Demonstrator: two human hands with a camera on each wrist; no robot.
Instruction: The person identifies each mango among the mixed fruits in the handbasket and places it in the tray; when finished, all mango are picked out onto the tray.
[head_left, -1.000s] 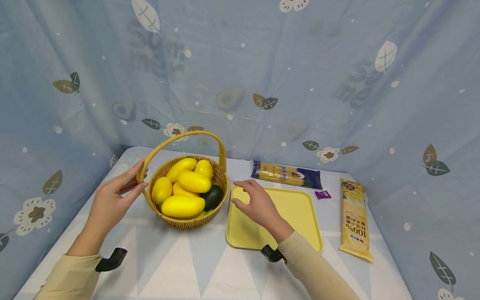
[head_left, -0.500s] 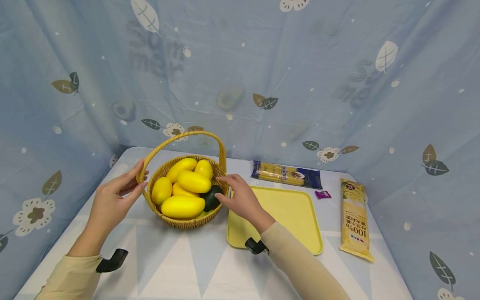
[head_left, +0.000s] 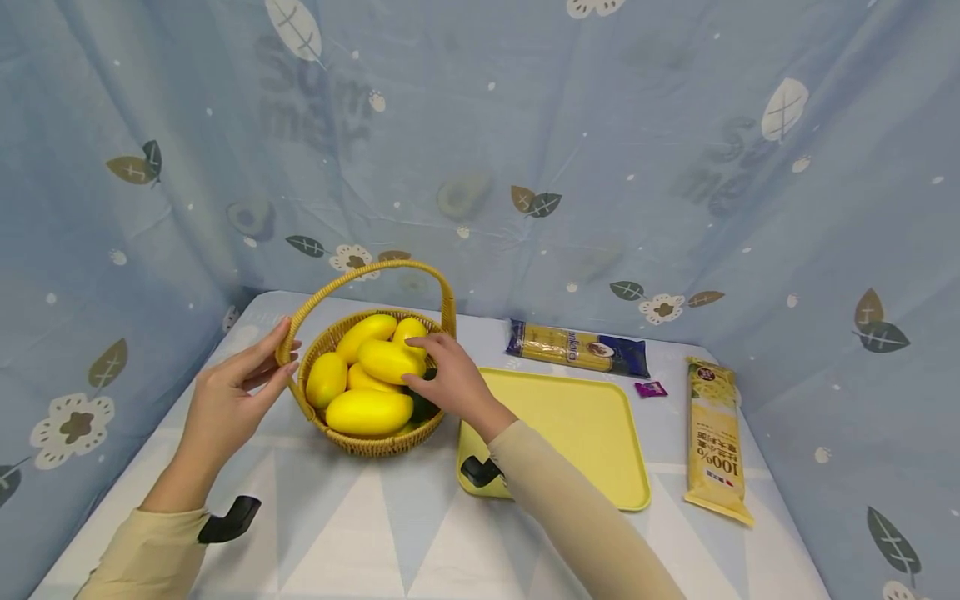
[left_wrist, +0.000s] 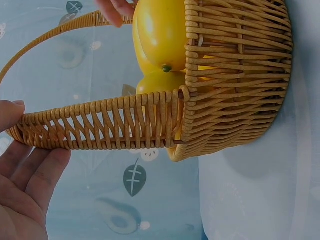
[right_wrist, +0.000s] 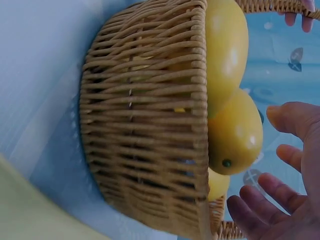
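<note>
My left hand (head_left: 225, 408) pinches the left side of the handle (head_left: 318, 293) of a wicker basket (head_left: 367, 447); the left wrist view shows the thumb on one face of the handle (left_wrist: 95, 122) and fingers on the other. Several yellow mangoes fill the basket, with a dark green fruit (head_left: 424, 410) at its right side, partly hidden. My right hand (head_left: 461, 383) is over the basket's right rim, thumb and fingers spread by the uppermost mango (head_left: 384, 360). In the right wrist view, a gap shows between those fingers and the mango (right_wrist: 237, 135).
A yellow tray (head_left: 570, 442) lies right of the basket, beneath the right forearm. Behind it are a blue-ended spaghetti pack (head_left: 577, 348) and a small purple wrapped candy (head_left: 650, 389). A yellow pasta bag (head_left: 715, 442) lies at the far right. Patterned curtains enclose the table.
My right hand has moved left from above the tray, over the basket rim, to the uppermost mango. The left hand has kept its hold on the handle.
</note>
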